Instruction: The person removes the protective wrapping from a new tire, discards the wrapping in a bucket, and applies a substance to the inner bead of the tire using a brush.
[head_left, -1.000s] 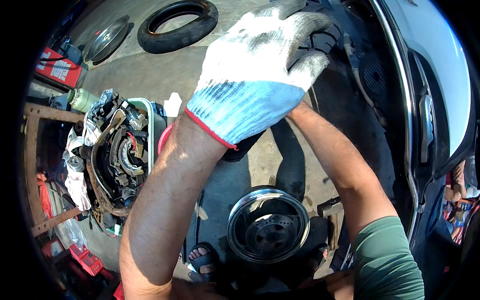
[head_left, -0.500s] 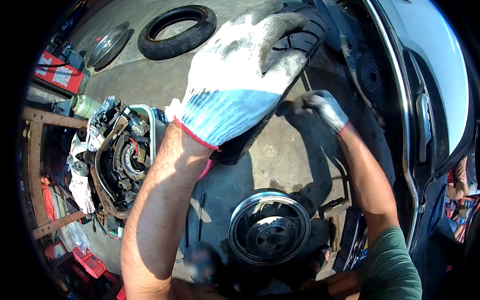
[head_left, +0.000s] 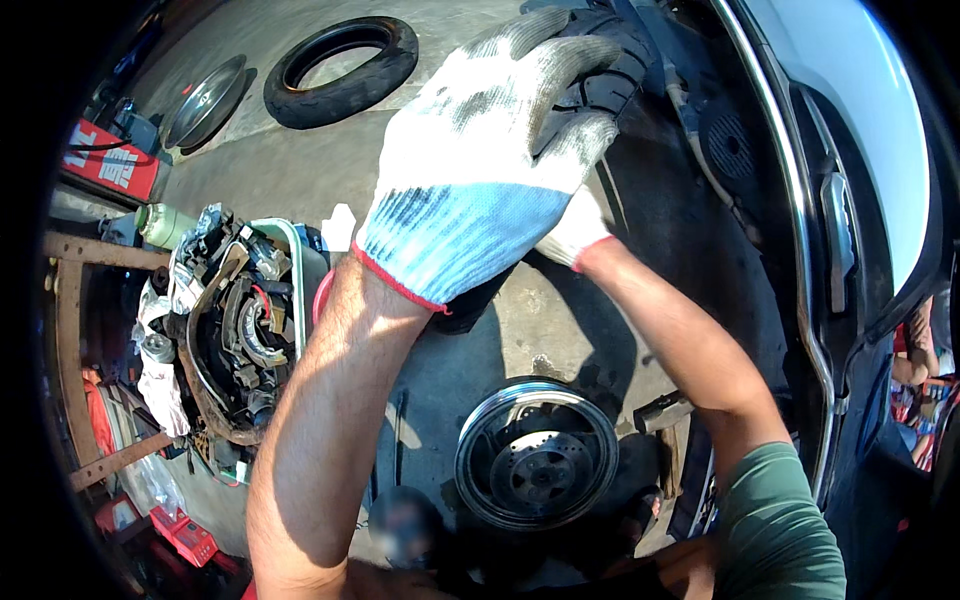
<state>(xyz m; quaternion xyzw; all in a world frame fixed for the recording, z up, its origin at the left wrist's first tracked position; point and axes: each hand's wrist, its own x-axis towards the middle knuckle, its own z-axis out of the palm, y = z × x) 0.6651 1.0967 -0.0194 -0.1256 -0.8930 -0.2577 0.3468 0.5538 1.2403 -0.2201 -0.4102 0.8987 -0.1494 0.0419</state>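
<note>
My left hand (head_left: 475, 160), in a white and blue work glove, grips a black treaded tire (head_left: 628, 72) held up close in front of me. Its fingers curl over the tread at the upper right, and most of the tire is hidden behind the glove. My right hand (head_left: 578, 228), gloved in white with a red cuff, reaches in below and behind the left glove beside the tire. Its fingers are out of sight. On the floor beneath lies a wheel (head_left: 538, 455) with a brake disc at its centre.
A bin (head_left: 312, 270) heaped with used metal parts stands at the left by a wooden frame (head_left: 70, 340). Farther off lie another tire (head_left: 340, 72) and a metal basin (head_left: 206, 103). A vehicle (head_left: 850, 120) borders the right side. A dark block (head_left: 662, 412) sits beside the wheel.
My right hand has swung left and inward from the open floor to the tire, its fingers now behind the left glove. The left hand keeps its hold.
</note>
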